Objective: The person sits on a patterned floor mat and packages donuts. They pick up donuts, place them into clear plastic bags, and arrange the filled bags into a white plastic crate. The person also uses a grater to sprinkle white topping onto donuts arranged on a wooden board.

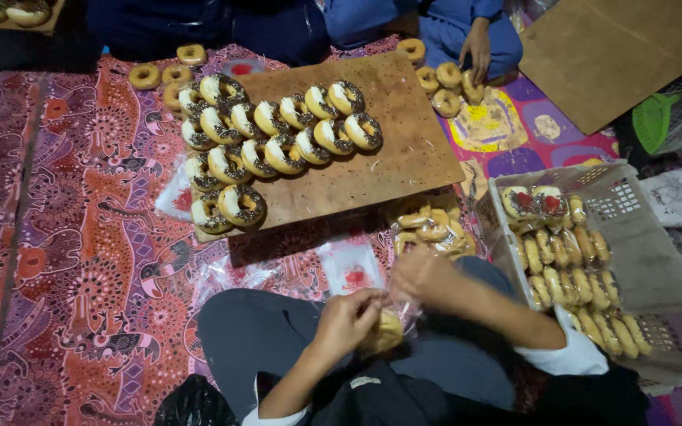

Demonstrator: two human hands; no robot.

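Observation:
My left hand grips a doughnut in a clear plastic bag just above my lap. My right hand is beside it, fingers curled on the top of the same bag. Past my knees lies a brown board with several iced doughnuts topped with chocolate sprinkles in rows. A small pile of bagged doughnuts lies at the board's near right corner.
A grey plastic crate at my right holds rows of bagged doughnuts. Empty clear bags lie on the patterned cloth. Another person's hand rests on plain doughnuts at the far side. Cardboard lies far right.

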